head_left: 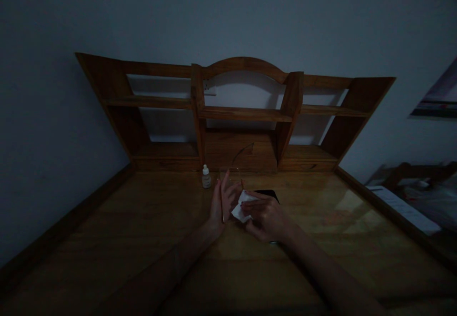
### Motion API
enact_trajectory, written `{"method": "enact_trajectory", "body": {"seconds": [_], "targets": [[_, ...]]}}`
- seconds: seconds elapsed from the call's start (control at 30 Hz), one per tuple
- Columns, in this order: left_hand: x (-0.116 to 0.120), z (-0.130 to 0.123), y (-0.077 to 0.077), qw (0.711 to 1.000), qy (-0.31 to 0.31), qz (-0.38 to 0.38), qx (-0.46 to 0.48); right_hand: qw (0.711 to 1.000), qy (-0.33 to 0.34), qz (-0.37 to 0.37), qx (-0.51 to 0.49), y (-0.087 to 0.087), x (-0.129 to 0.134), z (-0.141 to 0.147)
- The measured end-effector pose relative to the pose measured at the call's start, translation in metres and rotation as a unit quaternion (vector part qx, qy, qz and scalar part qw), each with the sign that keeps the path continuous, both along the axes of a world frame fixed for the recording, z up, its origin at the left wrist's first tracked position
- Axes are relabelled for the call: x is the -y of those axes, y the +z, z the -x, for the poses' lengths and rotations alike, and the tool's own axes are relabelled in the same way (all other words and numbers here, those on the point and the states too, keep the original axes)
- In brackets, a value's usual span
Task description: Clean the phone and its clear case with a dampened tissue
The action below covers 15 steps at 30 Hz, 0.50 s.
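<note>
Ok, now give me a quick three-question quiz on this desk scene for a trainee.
1. True or false: the small pale bottle with a white cap lies on its side on the honey-brown wooden desk.
2. What white, crumpled thing is held between the left hand and the right hand?
3. Which hand is nearer the flat black object?

Key: 1 false; 2 a white paper tissue; 3 the right hand.
</note>
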<state>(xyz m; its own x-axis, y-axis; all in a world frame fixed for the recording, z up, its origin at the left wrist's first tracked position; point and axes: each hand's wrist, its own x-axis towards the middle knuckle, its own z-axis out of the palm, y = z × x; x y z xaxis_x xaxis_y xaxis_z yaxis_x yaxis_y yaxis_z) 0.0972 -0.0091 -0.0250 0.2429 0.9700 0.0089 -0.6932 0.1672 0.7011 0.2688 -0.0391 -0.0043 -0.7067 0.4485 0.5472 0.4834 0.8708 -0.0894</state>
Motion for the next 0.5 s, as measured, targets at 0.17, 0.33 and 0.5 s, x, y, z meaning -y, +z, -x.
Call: {"method": "enact_trajectory", "body": {"seconds": [0.17, 0.33, 0.5], "targets": [[-0.001, 0.002, 0.000, 1.000, -0.010, -0.001, -0.006, 0.999, -0.013, -0.027, -0.009, -0.002, -0.004, -0.001], [0.003, -0.003, 0.001, 0.999, -0.044, -0.003, -0.029, 0.996, -0.069, -0.061, -0.006, -0.004, -0.009, -0.002], [0.010, -0.008, 0.006, 0.996, -0.069, -0.001, -0.057, 0.987, -0.138, -0.074, -0.024, -0.008, -0.016, -0.006]]}}
